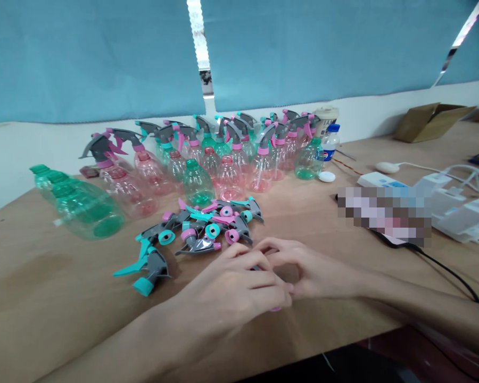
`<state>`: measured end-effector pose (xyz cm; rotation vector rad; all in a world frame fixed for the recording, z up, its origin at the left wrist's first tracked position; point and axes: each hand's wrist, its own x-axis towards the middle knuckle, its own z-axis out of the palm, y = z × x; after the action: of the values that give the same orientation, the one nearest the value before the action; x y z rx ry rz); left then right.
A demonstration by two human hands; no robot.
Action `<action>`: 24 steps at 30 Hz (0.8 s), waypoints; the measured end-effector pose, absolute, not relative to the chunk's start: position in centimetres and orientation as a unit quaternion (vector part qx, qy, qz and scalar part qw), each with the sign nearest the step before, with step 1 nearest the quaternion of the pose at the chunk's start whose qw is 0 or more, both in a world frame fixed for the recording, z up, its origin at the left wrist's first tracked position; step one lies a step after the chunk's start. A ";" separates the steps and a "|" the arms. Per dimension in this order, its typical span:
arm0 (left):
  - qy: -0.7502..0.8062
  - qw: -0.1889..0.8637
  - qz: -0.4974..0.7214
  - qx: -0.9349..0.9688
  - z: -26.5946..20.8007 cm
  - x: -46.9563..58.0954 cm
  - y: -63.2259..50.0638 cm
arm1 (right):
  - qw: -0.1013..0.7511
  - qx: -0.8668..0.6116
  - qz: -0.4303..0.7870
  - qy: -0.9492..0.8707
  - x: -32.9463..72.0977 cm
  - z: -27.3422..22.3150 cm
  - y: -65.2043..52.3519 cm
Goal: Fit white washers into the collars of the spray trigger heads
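Note:
My left hand [239,282] and my right hand [299,266] meet low over the table, fingers curled around one small part. Only a bit of grey and a pink edge of this spray trigger head [276,308] show; my fingers hide the rest. Just beyond my left hand lies a pile of loose grey spray trigger heads with pink or teal trim [199,243]. One teal-trimmed trigger head [154,271] lies apart at the pile's near left. Behind the pile stand open-necked bottles, among them a green bottle [198,186] and a pink bottle [230,181].
Several bottles with trigger heads fitted [262,165] stand at the back. Green bottles [83,207] lie at the left. To the right are a phone [383,215] with a cable, a power strip with plugs [383,183], a Pepsi bottle [330,143] and a cardboard box [427,125].

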<state>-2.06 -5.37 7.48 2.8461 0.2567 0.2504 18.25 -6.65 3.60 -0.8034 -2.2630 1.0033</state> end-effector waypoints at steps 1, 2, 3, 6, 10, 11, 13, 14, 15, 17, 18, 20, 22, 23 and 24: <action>0.084 0.130 0.098 0.983 7.4 -2.2 -5.3 | 0.274 -0.304 0.360 -0.839 18.2 3.6 -6.6; 0.084 0.123 0.111 0.983 7.3 -2.4 -5.2 | 0.284 -0.314 0.346 -0.837 18.1 3.5 -6.7; 0.089 0.116 0.125 0.981 7.2 -2.5 -5.1 | 0.294 -0.325 0.330 -0.836 18.0 3.5 -6.6; 0.145 0.111 0.177 0.967 6.9 -2.5 -4.9 | 0.323 -0.362 0.262 -0.834 17.8 3.3 -6.5; 0.223 0.129 0.247 0.934 6.2 -2.1 -4.7 | 0.347 -0.384 0.193 -0.834 17.8 2.5 -5.9; 0.234 0.134 0.260 0.927 6.0 -2.1 -4.7 | 0.350 -0.383 0.186 -0.834 17.9 2.2 -5.7; 0.256 0.147 0.280 0.914 5.4 -2.2 -4.6 | 0.360 -0.373 0.180 -0.836 18.0 1.7 -5.4; 0.270 0.153 0.289 0.905 5.1 -2.2 -4.6 | 0.365 -0.368 0.180 -0.836 18.1 1.5 -5.3; 0.289 0.160 0.296 0.896 4.8 -2.3 -4.5 | 0.368 -0.366 0.180 -0.836 18.2 1.2 -5.2; 0.325 0.173 0.306 0.878 4.0 -2.5 -4.4 | 0.370 -0.369 0.184 -0.833 18.2 0.8 -5.2; 0.338 0.182 0.306 0.871 3.6 -2.6 -4.5 | 0.369 -0.373 0.188 -0.831 18.3 0.6 -5.2; 0.350 0.209 0.307 0.860 2.6 -2.6 -4.6 | 0.366 -0.373 0.198 -0.829 18.2 0.2 -5.2; 0.356 0.240 0.313 0.847 1.8 -2.5 -4.8 | 0.366 -0.365 0.208 -0.830 18.2 -0.1 -5.3; 0.359 0.251 0.315 0.842 1.5 -2.5 -4.9 | 0.366 -0.360 0.212 -0.832 18.2 -0.1 -5.3; 0.360 0.257 0.319 0.838 1.3 -2.4 -5.0 | 0.367 -0.356 0.214 -0.832 18.1 -0.2 -5.3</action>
<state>-2.40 -5.02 1.29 2.2726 0.9776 0.8656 18.12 -5.29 -0.21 -0.9154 -2.1391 0.5494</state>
